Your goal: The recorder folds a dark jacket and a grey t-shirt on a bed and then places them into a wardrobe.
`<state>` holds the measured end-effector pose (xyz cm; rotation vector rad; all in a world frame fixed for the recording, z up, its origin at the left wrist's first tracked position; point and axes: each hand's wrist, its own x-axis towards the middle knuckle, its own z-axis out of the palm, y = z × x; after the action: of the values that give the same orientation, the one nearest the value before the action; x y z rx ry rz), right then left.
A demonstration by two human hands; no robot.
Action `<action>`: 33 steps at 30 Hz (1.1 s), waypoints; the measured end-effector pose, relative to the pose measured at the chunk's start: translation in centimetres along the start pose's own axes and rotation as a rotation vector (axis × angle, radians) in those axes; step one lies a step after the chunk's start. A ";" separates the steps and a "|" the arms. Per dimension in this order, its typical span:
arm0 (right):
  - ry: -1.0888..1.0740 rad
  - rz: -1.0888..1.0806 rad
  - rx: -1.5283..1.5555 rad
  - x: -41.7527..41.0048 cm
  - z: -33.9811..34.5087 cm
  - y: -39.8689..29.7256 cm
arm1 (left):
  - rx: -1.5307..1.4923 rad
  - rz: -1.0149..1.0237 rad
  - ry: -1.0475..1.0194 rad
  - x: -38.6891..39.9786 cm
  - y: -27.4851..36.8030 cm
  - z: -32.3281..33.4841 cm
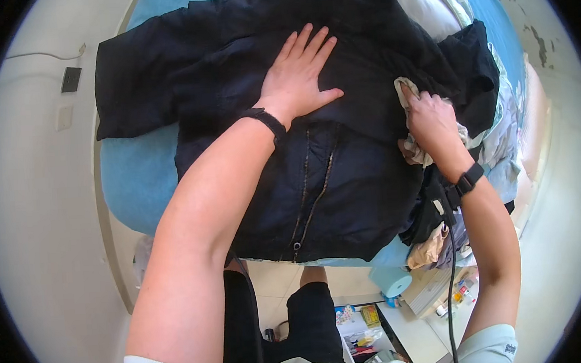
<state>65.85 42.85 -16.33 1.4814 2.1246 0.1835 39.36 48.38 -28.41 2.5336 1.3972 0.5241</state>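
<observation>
A black zip jacket [365, 177] lies spread over a bed with a light-blue cover [137, 171]. My left hand [298, 76] rests palm down on the jacket's upper middle, fingers apart and holding nothing. Below it, a metal zip [326, 172] runs down to a ring pull near the hem. On the jacket's right side, my right hand [432, 118] is closed on a crumpled cream cloth [411, 149], index finger pressing on its upper part. One sleeve [132, 86] stretches out to the left. The right sleeve [473, 70] lies bunched beyond my right hand.
A heap of clothes [429, 248] lies by my right forearm, with a black cable [454, 281] hanging from that wrist. White bedding [422, 6] is at the far right. Below are an open drawer [367, 341] of small items and a blue roll [391, 280]. A wall [47, 196] stands left.
</observation>
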 end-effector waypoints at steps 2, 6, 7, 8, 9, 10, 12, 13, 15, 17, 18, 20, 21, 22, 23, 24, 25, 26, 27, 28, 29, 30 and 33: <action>0.054 0.026 0.054 -0.9 -1.1 -0.4 | -0.006 0.003 0.000 0.0 0.1 0.1; 0.034 0.024 0.322 -1.9 -4.0 -2.2 | 0.012 0.002 -0.011 -0.2 -0.3 -0.6; 0.000 -0.007 0.438 -2.5 -4.4 -2.5 | 0.005 0.006 -0.001 -0.2 -0.2 -0.7; -0.025 -0.043 0.519 -3.3 -4.5 -2.9 | 0.006 0.010 -0.001 -0.2 0.0 -0.8; -0.086 -0.059 0.574 -3.7 -4.3 -3.3 | 0.005 0.030 0.016 -0.2 0.2 -0.8; -0.154 -0.091 0.634 -3.8 -4.5 -3.7 | 0.006 0.049 0.033 -0.2 0.3 -0.8; -0.257 -0.156 0.757 -3.6 -4.6 -4.3 | 0.031 0.094 0.017 -0.2 0.4 -0.9; -0.256 -0.156 0.762 -3.1 -4.8 -4.6 | 0.056 0.135 0.001 -0.3 0.4 -1.0; -0.281 -0.167 0.788 -1.5 -5.4 -5.4 | 0.056 0.164 -0.008 -0.5 -0.1 -1.1; -0.274 -0.146 0.774 0.3 -5.4 -5.8 | 0.044 0.199 -0.008 -0.4 -0.1 -1.1; -0.250 -0.127 0.766 1.2 -5.4 -5.8 | 0.030 0.188 -0.025 -0.3 0.0 -1.1; -0.176 -0.089 0.682 3.1 -5.2 -5.9 | 0.018 0.181 -0.036 0.1 0.5 -1.2; -0.171 -0.088 0.687 4.2 -5.1 -6.1 | 0.026 0.159 -0.050 0.0 0.4 -1.2; -0.093 -0.094 0.592 5.1 -5.2 -6.3 | 0.035 0.135 -0.063 -0.1 0.4 -1.2; -0.016 -0.098 0.496 6.0 -5.0 -6.2 | 0.040 0.138 -0.065 0.0 0.3 -1.2; 0.010 -0.113 0.352 7.2 -4.0 -5.8 | 0.020 0.133 -0.051 0.1 0.5 -1.0; -0.001 -0.092 0.276 7.7 -3.7 -5.6 | 0.004 0.127 -0.040 0.1 0.5 -0.9; -0.011 -0.103 0.255 7.9 -2.8 -4.9 | 0.003 0.129 -0.040 0.2 0.5 -0.8; -0.019 -0.118 0.238 7.8 -2.5 -4.5 | 0.005 0.131 -0.026 0.3 0.3 -0.9; -0.126 -0.117 0.221 7.7 -2.3 -4.0 | 0.006 0.132 -0.009 0.3 0.2 -1.0; -0.129 -0.116 0.219 6.9 -1.9 -3.5 | 0.001 0.133 -0.009 0.3 0.3 -1.0; -0.170 -0.171 0.121 5.3 -1.3 -2.5 | -0.003 0.130 -0.013 0.4 0.5 -0.9; -0.182 -0.137 0.125 -0.5 0.2 0.7 | -0.022 0.128 -0.029 0.4 0.8 -0.6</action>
<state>66.67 42.64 -15.99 1.3577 2.1110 -0.1319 39.92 48.35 -27.46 2.6143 1.2187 0.5200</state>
